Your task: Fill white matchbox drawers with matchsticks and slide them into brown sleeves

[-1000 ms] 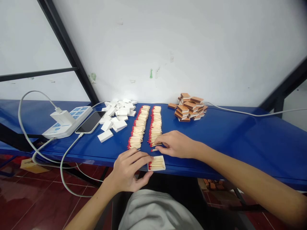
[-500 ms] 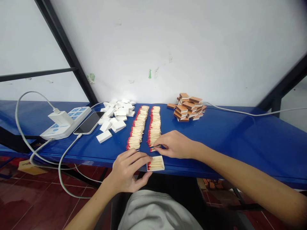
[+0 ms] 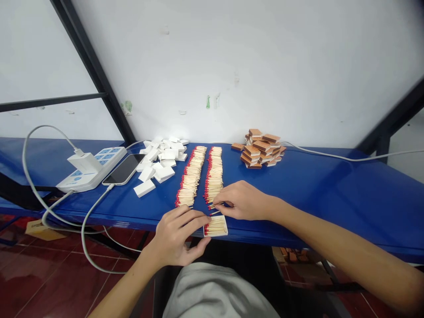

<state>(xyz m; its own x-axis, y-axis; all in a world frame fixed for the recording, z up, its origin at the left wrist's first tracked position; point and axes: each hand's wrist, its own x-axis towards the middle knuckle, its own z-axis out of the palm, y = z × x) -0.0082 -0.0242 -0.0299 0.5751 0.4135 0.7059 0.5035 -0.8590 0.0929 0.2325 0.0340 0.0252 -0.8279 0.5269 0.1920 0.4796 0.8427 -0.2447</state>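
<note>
Head view: at the front edge of a blue table (image 3: 318,190), a small white tray (image 3: 226,229) sits partly filled with matches (image 3: 217,227), their red heads toward the left. The left hand (image 3: 180,234) is curved round the tray's left end, holding it between the index fingertip at the far left corner and the thumb at the near side.

The right hand (image 3: 241,201) reaches in from the right, thumb and index finger drawn close together at the near end of the right row of matches (image 3: 214,174). Whether a match is pinched between these fingertips is too small to tell. A single match (image 3: 215,213) lies just below them, between that row and the tray.

The left row of matches (image 3: 191,176) runs alongside, with a strip of blue tabletop between the two. Both rows stretch from near the front edge toward the back edge, red heads on the left.

Left of the rows, toward the back edge, white boxes (image 3: 160,160) lie in a loose heap. Right of the rows, also near the back edge, brown-topped boxes (image 3: 263,148) are stacked in a pile, one lying just beside it on the left.

Farther along toward the left end are a phone (image 3: 124,169) with a cable attached and a power strip (image 3: 71,180) carrying a white charger (image 3: 85,162).
</note>
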